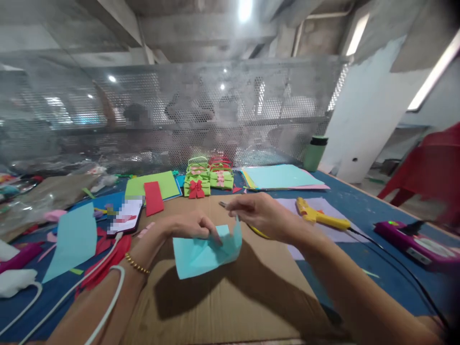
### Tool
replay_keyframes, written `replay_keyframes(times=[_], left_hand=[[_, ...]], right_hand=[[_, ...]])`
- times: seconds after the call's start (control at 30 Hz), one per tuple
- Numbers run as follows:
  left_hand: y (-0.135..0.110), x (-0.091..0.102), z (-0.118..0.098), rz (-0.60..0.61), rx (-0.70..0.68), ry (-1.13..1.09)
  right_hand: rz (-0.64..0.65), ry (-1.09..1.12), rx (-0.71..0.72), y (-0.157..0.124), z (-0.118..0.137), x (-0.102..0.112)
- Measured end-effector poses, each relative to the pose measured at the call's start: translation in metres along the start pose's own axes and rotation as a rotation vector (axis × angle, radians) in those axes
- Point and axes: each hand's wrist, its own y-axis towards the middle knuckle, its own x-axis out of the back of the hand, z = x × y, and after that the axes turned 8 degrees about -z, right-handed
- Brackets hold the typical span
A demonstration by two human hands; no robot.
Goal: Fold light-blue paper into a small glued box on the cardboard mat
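Cardboard sheet (233, 297) lay flat nearest you on the blue table (362, 211), with both forearms reaching over it. Your left hand (194, 226), gold bracelet (137, 264) at the wrist, pinched the top edge of a folded blue paper (203, 256) with curled fingers, holding it just above the cardboard at the centre. Your right hand (258, 213) had its fingers drawn together just above the paper's raised right edge. A thin grey tip poked out of them, and what it was could not be told. A yellow glue gun (319, 216) lay just right of that hand. A phone (125, 216) and a red strip (154, 197) sat left of centre. Small green baskets (208, 179) with bows stood beyond the cardboard, beside a stack of coloured sheets (278, 177). A white cable (72, 287) ran past your left arm.
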Motion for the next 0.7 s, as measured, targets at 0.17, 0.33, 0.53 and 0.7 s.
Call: replay_keyframes(times=[0.17, 0.33, 0.53, 0.7], left_hand=[[0.002, 0.001, 0.004, 0.03, -0.043, -0.084], [0.001, 0.0, 0.008, -0.012, -0.022, -0.053], [0.002, -0.005, 0.004, -0.081, 0.003, -0.067], [0.008, -0.008, 0.011, -0.127, -0.076, -0.099]], right_hand=[[0.448, 0.101, -0.19, 0.056, -0.017, -0.022], [0.717, -0.198, -0.219, 0.073, -0.016, -0.045], [0.665, -0.358, -0.121, 0.066, -0.008, -0.048], [0.695, -0.315, -0.086, 0.069, -0.015, -0.051]])
